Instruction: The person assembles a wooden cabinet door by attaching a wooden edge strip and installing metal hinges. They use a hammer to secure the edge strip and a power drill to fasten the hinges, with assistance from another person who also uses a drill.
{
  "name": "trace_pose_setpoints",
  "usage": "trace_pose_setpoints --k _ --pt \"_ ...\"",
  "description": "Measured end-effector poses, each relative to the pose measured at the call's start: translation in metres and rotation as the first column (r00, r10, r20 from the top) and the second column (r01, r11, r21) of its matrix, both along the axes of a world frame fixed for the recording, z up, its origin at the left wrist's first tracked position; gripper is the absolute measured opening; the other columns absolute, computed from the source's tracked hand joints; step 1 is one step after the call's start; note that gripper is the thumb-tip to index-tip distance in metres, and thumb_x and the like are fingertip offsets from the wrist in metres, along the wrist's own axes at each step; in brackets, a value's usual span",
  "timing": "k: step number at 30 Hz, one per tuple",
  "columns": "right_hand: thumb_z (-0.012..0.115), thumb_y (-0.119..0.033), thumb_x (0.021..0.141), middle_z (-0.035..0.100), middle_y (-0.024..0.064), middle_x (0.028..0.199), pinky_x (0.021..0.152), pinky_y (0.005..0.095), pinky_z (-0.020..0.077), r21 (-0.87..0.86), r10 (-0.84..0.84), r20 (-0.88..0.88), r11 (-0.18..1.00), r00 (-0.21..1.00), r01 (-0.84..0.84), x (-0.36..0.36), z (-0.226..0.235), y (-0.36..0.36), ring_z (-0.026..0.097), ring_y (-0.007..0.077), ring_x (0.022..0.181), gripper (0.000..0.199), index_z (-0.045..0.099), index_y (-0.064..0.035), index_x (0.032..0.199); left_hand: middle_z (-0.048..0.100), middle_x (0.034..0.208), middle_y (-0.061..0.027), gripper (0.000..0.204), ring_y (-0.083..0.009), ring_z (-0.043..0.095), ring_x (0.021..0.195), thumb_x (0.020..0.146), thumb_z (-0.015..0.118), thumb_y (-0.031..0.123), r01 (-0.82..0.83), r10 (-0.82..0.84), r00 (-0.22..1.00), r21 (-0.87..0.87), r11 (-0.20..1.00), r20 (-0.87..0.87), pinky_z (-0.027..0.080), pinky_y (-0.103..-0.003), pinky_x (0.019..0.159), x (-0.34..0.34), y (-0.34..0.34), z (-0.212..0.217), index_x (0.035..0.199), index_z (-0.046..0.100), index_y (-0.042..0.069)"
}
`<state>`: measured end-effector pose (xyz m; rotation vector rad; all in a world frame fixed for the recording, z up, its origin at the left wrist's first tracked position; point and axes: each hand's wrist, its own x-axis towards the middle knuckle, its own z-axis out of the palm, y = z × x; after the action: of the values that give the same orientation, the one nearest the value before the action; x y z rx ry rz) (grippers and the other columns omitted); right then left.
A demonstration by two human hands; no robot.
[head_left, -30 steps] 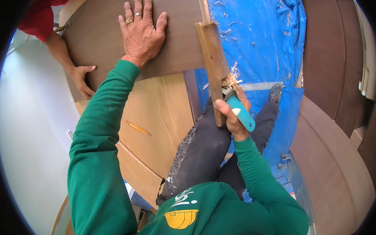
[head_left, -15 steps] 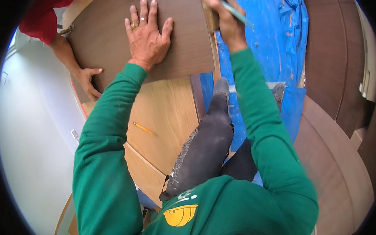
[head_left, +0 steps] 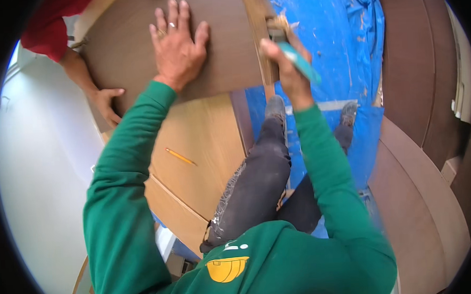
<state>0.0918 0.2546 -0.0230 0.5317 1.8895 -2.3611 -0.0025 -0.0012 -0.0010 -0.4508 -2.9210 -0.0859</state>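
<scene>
Glue work on a dark brown board [head_left: 210,53]: the left hand [head_left: 176,47] lies flat and open on its face, while the right hand [head_left: 284,66] is closed around a teal-handled brush [head_left: 294,55] at the board's right edge strip [head_left: 259,35]. What coats the bristles is unclear through the blur. Should the pressing hand ease off, the panel could slide and the brush smear its face. A co-worker's hand [head_left: 106,102] steadies the far corner. Below lie lighter wooden panels [head_left: 204,148] with a pencil [head_left: 181,156], and a spattered blue tarp [head_left: 331,48] covers the floor.
</scene>
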Motion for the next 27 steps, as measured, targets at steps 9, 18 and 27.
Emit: trace_pose_setpoints --k 9,18,27 --pt "0.078 -0.025 0.098 0.071 0.006 0.125 0.095 0.0277 0.0532 -0.142 -0.129 -0.119 0.984 0.984 0.112 0.002 0.013 0.024 0.066 0.013 0.11 0.057 0.065 0.0047 0.145 0.033 0.179 -0.017 0.077 -0.0454 0.023 0.166 0.108 0.055 0.055 -0.003 0.004 1.0 0.079 0.997 -0.007 0.016 -0.063 0.133 -0.007 0.011 0.0 0.169 0.042 0.011" --pt "0.083 -0.031 0.088 0.068 0.0043 0.108 0.081 0.028 0.0514 0.321 0.093 0.147 0.937 0.985 -0.136 0.281 0.19 0.072 0.063 0.0137 0.091 0.065 0.065 0.005 0.139 0.026 0.18 -0.0225 0.076 -0.0469 0.018 0.167 0.109 0.056 0.052 -0.064 0.038 0.995 0.283 0.957 0.095 0.013 -0.062 0.135 0.089 -0.016 0.025 0.171 0.038 0.012" --pt "0.083 -0.023 0.092 0.073 0.0094 0.114 0.09 0.032 0.054 0.568 0.437 -0.009 0.742 0.899 -0.356 0.281 0.221 -0.007 0.067 0.0182 0.1 0.061 0.066 0.006 0.142 0.036 0.174 -0.0215 0.06 -0.0441 0.027 0.165 0.108 0.058 0.039 -0.103 0.074 0.988 0.222 0.97 0.134 0.022 -0.062 0.133 0.34 -0.113 -0.007 0.162 0.051 0.013"
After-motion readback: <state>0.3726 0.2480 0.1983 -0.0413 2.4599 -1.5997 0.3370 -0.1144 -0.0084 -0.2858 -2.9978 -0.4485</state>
